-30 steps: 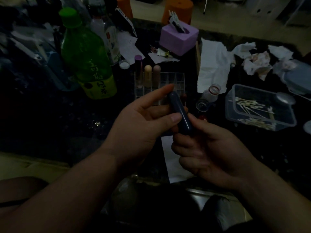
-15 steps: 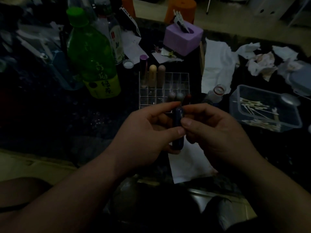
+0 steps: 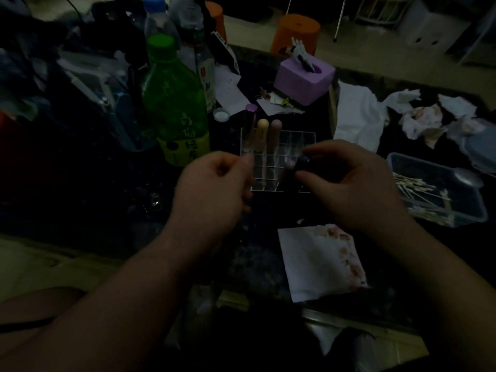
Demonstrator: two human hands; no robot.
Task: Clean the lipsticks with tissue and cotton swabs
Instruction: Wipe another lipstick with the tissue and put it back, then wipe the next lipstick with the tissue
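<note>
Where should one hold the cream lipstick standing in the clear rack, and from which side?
Pinch the cream lipstick by its rounded top from above, front and back: its body sits inside the clear rack, with the pinkish lipstick and purple-capped tube close beside.

Both bare forearms reach forward from the lower edge, with the hands level and held apart. The left hand is turned back-up, its fingers curled in under the thumb. It is too blurred to tell whether they pinch anything. The right hand is also back-up, thumb and fingers curled round a dark lipstick whose end shows at the fingertips.
</note>
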